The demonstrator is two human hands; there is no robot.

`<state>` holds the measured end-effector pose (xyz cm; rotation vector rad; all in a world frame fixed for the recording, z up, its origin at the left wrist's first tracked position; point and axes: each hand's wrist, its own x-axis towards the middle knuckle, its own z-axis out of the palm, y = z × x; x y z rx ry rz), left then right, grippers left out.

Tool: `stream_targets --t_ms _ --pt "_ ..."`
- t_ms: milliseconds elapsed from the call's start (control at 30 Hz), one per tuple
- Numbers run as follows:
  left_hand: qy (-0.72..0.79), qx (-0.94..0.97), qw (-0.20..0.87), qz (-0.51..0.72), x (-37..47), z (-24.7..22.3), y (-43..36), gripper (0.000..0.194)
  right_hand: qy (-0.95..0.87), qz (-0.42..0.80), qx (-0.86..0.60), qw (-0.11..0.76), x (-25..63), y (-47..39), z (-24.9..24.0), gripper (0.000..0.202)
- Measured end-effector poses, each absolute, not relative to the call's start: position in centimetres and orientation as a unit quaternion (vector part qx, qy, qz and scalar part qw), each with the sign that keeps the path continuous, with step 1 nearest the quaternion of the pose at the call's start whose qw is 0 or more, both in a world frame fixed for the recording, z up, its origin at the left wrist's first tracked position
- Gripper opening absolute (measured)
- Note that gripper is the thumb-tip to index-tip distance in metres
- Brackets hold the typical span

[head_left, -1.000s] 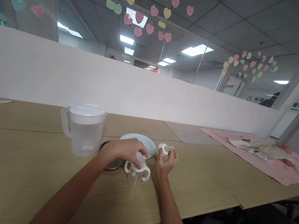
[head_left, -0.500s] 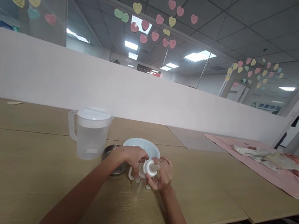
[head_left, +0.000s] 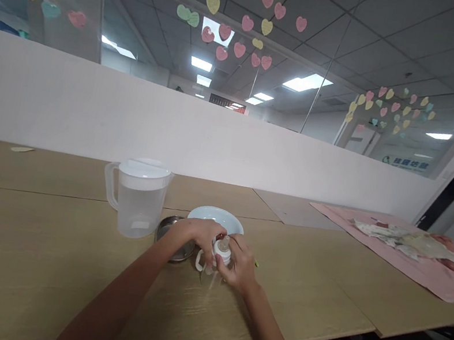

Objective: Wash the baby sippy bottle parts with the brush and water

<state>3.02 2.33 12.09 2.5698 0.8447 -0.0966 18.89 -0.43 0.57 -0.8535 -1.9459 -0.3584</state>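
Note:
A clear baby bottle [head_left: 210,277] with a white side handle [head_left: 199,260] stands on the table before me. My left hand [head_left: 203,236] is closed round its upper part from the left. My right hand [head_left: 242,263] grips the white collar with a clear teat [head_left: 223,246] from the right. The collar sits upright at the bottle's mouth; whether it is seated on the rim is hidden by my fingers. Just behind my hands is a pale blue bowl [head_left: 219,214]. A round steel dish [head_left: 165,222] lies partly under my left wrist.
To the left stands a lidded clear plastic jug [head_left: 139,207] with water in it. A pink cloth [head_left: 405,257] on the right bears a doll-like figure in pale clothing [head_left: 412,241]. A white low wall [head_left: 214,141] borders the table's back.
The collar with the teat has gone from tilted to the right to upright over the bottle, turned by my right hand. My left hand stays at the bottle.

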Motion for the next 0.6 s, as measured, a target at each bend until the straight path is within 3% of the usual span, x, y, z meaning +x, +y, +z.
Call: stream_targets --t_ms 300,467,600 --pt "0.312 0.911 0.269 0.014 2.1 10.0 3.4 0.047 -0.789 0.108 -0.37 0.478 19.2 -1.3 0.9 0.023" --pt "0.264 0.844 0.402 0.238 1.0 4.3 1.5 0.053 -0.771 0.153 -0.391 0.478 19.0 -2.0 1.5 0.02" --pt "0.297 0.791 0.287 0.452 1.8 -1.2 -0.3 0.047 -0.755 0.158 -0.426 0.474 18.7 -1.8 1.8 0.027"
